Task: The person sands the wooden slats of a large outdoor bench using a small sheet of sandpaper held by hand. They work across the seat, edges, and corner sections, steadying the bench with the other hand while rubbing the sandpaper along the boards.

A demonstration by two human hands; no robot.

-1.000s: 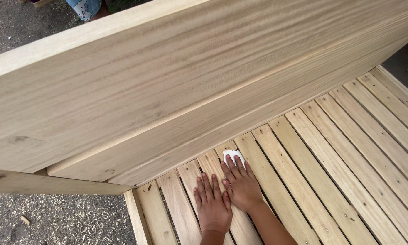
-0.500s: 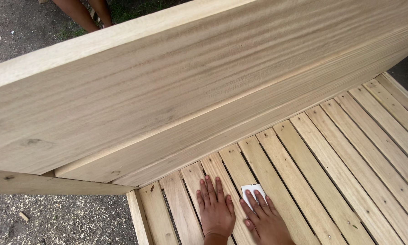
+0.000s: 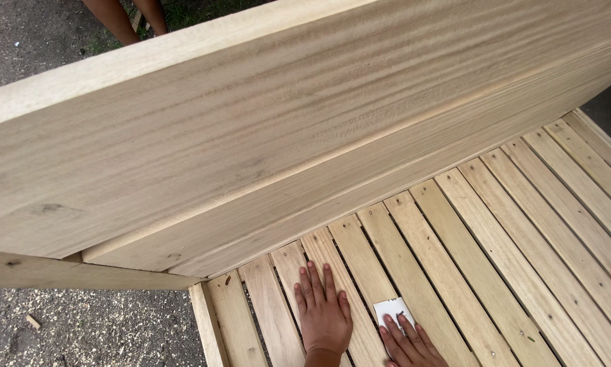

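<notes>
Pale, raw timber everywhere: a broad upright wooden panel (image 3: pixel 271 129) tilted across the top of the view, meeting a bed of parallel slats (image 3: pixel 496 258) below. Slats running diagonally, from lower left up toward the far right, with narrow dark gaps between.

Far left: gravel ground (image 3: pixel 81 326) with scattered sawdust, beyond the frame rail (image 3: pixel 207 326) edging the slat bed. Top left: another person's bare legs (image 3: pixel 125 17) on the ground past the panel, well apart from the work.

Next, left hand (image 3: pixel 324 314) lying flat, palm down, on the slats, fingers (image 3: pixel 312 280) straight and slightly spread, pointing up toward the base of the panel; holding nothing, just bearing on the wood.

Just to the right, right hand (image 3: pixel 407 343) partly cut off by the bottom edge, fingers (image 3: pixel 400 329) spread loosely and pressed down on a small white sheet of sandpaper (image 3: pixel 389 309). Sheet trapped flat under the fingertips rather than pinched, its uncovered corner sticking out ahead of them, toward the panel. Sheet lying on the slat just beside the left hand's, close but not touching that hand. Right hand clearly the nearer one, already on it; long axis of the slat beneath leading away up and to the right.

Farther right: bare slats only, out to the frame's far edge.
</notes>
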